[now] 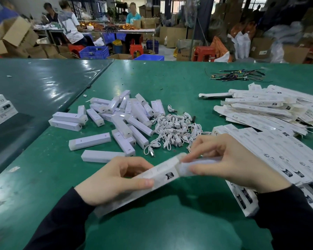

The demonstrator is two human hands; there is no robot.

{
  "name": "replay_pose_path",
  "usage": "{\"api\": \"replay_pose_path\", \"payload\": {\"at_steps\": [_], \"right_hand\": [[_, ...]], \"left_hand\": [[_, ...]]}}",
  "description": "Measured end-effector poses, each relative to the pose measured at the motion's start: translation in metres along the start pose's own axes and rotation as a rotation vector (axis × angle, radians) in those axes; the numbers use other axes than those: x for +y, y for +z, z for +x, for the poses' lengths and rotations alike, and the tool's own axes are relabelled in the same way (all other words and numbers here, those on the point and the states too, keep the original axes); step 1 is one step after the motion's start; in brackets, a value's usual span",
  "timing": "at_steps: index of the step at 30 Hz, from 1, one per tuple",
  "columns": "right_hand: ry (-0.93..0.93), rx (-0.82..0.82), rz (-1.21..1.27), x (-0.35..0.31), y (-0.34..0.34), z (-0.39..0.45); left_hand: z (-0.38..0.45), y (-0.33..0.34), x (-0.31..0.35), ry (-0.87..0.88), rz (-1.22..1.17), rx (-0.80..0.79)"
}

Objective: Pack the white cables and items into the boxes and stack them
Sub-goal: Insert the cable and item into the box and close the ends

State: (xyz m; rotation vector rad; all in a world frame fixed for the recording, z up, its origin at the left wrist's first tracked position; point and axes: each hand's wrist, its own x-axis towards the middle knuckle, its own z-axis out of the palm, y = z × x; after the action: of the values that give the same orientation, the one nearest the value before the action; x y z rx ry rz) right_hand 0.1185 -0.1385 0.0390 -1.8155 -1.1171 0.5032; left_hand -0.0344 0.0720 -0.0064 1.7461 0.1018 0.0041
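Observation:
My left hand (114, 181) grips a long white box (159, 175) just above the green table (170, 222), its open end pointing up and right. My right hand (229, 163) pinches a white plastic-wrapped item (186, 168) whose end sits at the box mouth. Behind my hands lies a heap of white cables (175, 130). Left of that heap is a scattered pile of white bar-shaped items (119, 116).
Flat unfolded boxes (264, 107) are spread at the right, and a row of boxes (282, 159) lies beside my right wrist. More boxes (0, 109) sit at the left edge. Dark wires (237, 76) lie far right. People work at a table behind.

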Motion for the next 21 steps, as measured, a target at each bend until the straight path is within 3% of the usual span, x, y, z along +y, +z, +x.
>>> {"api": "replay_pose_path", "payload": {"at_steps": [2, 7, 9, 12, 14, 18, 21], "right_hand": [[0.024, -0.084, -0.065, -0.002, 0.001, -0.002], [0.032, 0.137, 0.128, 0.0, -0.001, 0.005], [0.042, 0.019, 0.176, 0.0, -0.002, 0.003], [0.094, -0.162, 0.061, 0.0, 0.004, 0.0], [0.082, -0.053, 0.078, 0.001, 0.007, 0.004], [0.022, 0.314, 0.36, 0.003, 0.009, 0.01], [-0.063, 0.414, 0.408, 0.004, 0.019, 0.013]], "left_hand": [[-0.001, 0.001, -0.001, -0.016, 0.012, -0.069], [0.0, -0.001, 0.0, 0.005, -0.14, -0.043], [0.0, 0.001, 0.001, 0.007, -0.093, -0.111], [0.0, 0.006, 0.0, -0.024, -0.017, -0.19], [0.001, 0.005, 0.0, -0.026, -0.084, -0.133], [0.001, 0.004, 0.003, 0.009, -0.164, -0.018], [0.001, 0.006, 0.006, 0.01, -0.221, 0.022]]}}
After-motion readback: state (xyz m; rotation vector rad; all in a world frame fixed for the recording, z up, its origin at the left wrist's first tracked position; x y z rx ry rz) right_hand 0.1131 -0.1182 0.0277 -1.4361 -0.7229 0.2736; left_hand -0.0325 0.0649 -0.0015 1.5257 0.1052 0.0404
